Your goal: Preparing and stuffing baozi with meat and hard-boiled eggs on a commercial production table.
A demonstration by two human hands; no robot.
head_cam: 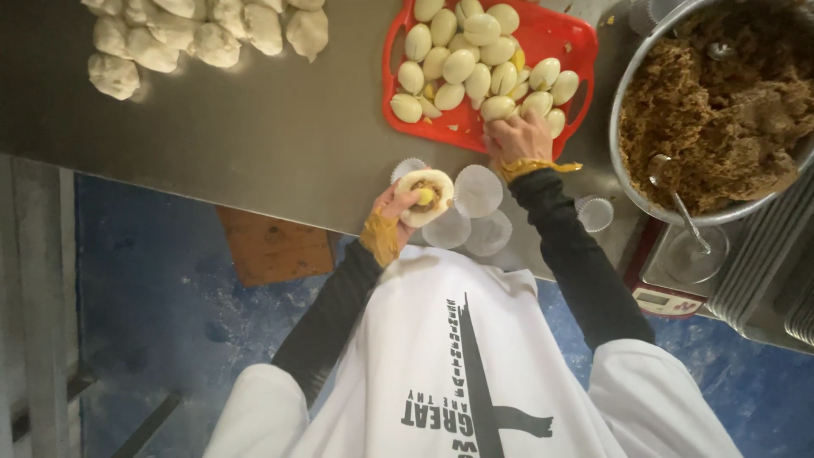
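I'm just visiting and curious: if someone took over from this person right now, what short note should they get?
Left hand: cups an open dough round with brown filling and a yellow bit in it.
Right hand: on the peeled eggs in the red tray; grip unclear.
Nearby: paper liners on the steel table, filling bowl with spoon at the right.
Done: this round is filled.
Left: it is not closed; the dough balls are untouched.

Red tray (566, 36); pale cream eggs (459, 66); off-white dough (184, 34); brown filling (721, 110) in a silvery bowl (627, 182); grey steel table (254, 127); black sleeves (577, 254); white cups (477, 190); floor (144, 288) perhaps blue.
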